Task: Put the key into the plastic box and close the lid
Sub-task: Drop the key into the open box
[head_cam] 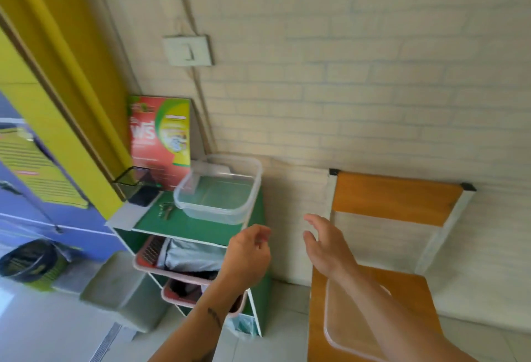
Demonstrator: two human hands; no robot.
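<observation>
Clear plastic box (pixel 218 189), lidless, stands on the green top of a small shelf unit (pixel 186 228) beside a brick-patterned wall. Key (pixel 166 210) lies on that top, just left of the box. Transparent lid (pixel 342 330) rests on the wooden chair seat (pixel 413 295). Left hand (pixel 247 255) hangs loosely curled and empty; right hand (pixel 327 244) is spread, holding nothing.
</observation>
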